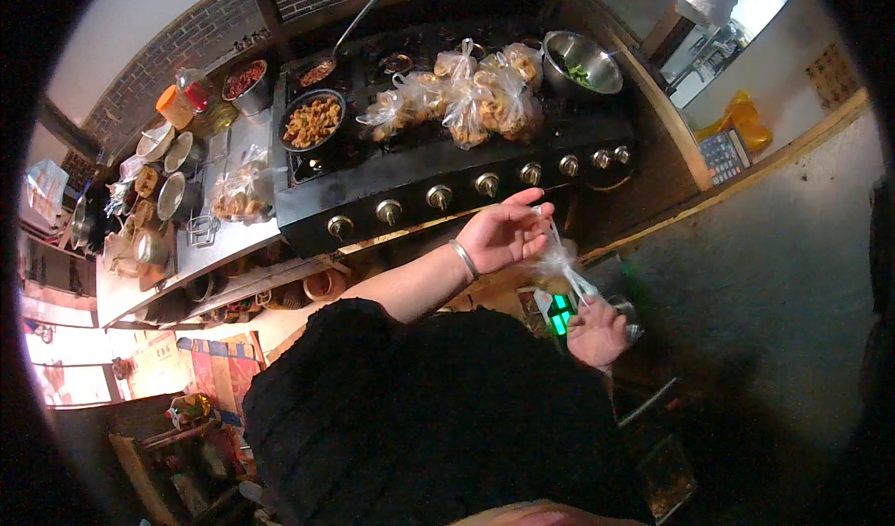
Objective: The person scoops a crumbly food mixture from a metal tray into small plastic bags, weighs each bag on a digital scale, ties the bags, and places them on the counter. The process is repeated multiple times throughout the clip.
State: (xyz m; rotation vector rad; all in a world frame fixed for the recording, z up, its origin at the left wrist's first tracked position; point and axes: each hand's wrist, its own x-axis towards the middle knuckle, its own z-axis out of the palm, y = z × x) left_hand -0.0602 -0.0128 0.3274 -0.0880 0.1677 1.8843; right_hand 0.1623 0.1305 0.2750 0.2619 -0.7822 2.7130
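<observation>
A clear plastic bag (556, 264) of light-brown food is stretched by its top between my two hands, in front of the stove's right part. My left hand (509, 232), with a metal bangle at the wrist, grips one twisted end of the bag. Lower right, my right hand (598, 332) grips the other end, its fingers partly blurred. The bag hangs near a scale with a green lit display (561, 314). Several knotted clear bags of fried food (468, 103) are heaped on the black stove (412, 169).
On the stove, a black bowl of fried pieces (312, 121) stands left and a steel bowl with green leaves (582, 63) right. A ladle (363, 12) leans behind. More bagged food (241, 194), bowls and jars crowd the left counter. A calculator (725, 155) lies on the right ledge.
</observation>
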